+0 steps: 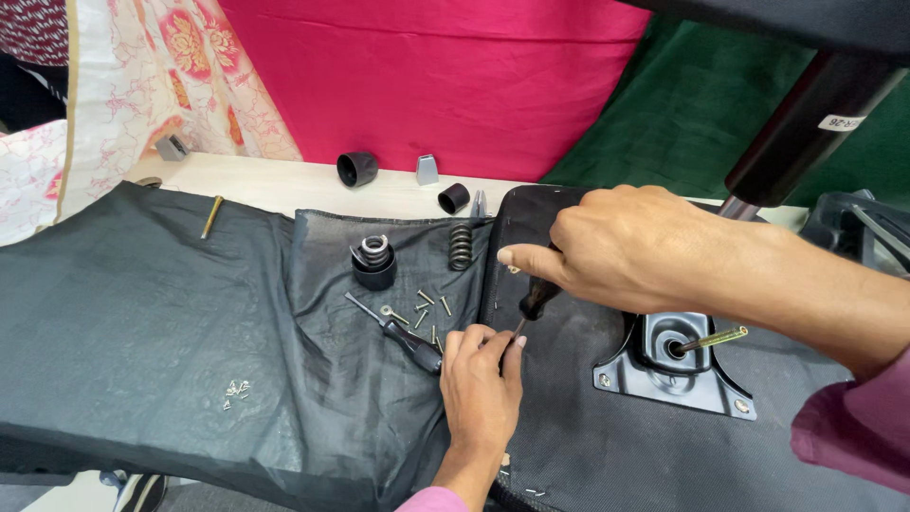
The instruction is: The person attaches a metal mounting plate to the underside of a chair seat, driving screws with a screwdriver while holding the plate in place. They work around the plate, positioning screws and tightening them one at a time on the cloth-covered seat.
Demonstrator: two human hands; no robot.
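R hand [626, 248] grips a screwdriver [536, 299] w/ its tip down on the black seat bottom [588, 446], L hand [481, 374] pinches the tip, so a slip could poke fingers or drop the tiny screw.

An informal repair workbench, more like a small workshop or home work corner than a factory. A pale wooden tabletop [284, 185] is covered by a loose black fabric sheet [142, 322]. At the centre lie scattered small brass screws [428, 305], a coiled dark metal spring [461, 246] and a black-handled screwdriver [398, 332]. Toward twelve o'clock sit black plastic caps [356, 169]. At four o'clock, a black metal mounting plate [668, 365] is bolted to the upturned black underside of a chair seat [588, 436]. Bright pink cloth [455, 76], green cloth [682, 104] and floral fabric [180, 66] hang behind.
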